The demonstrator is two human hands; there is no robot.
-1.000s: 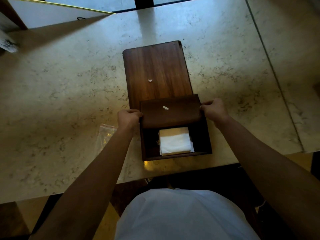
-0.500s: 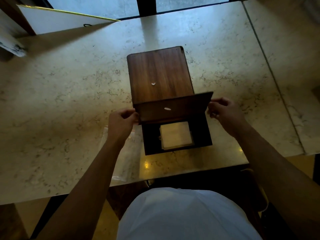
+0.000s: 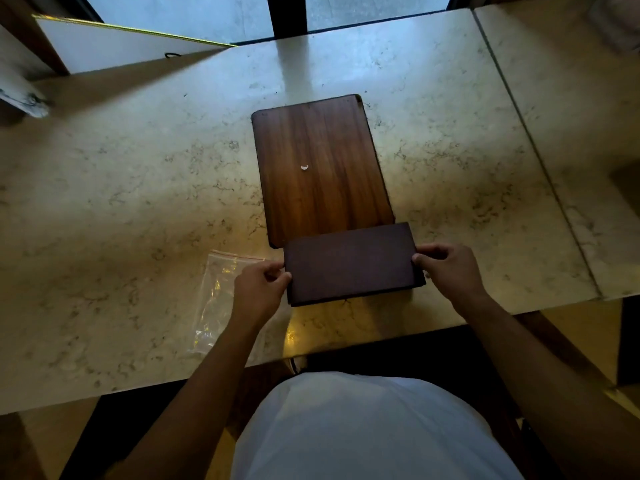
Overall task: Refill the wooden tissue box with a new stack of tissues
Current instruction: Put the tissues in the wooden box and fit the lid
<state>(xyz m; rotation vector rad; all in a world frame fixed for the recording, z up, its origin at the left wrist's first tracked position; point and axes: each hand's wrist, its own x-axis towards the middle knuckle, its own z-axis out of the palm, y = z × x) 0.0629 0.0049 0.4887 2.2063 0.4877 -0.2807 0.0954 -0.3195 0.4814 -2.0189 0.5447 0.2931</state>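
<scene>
Head view shows our left hand [image 3: 260, 292] pinching the left edge of the dark flap [image 3: 351, 263] and our right hand [image 3: 450, 273] pinching its right edge, each grip narrow, fingers curled over the rim. We see the flap lying nearly flat over the near end of the wooden tissue box [image 3: 322, 168], covering the opening, so the tissues inside are hidden from us. The box lies flat on the marble worktop [image 3: 121, 202], its long grained side facing up with a small pale chip [image 3: 304, 167] on it. Just left of our left hand lies an empty clear zip bag [image 3: 218, 299], partly under the wrist.
</scene>
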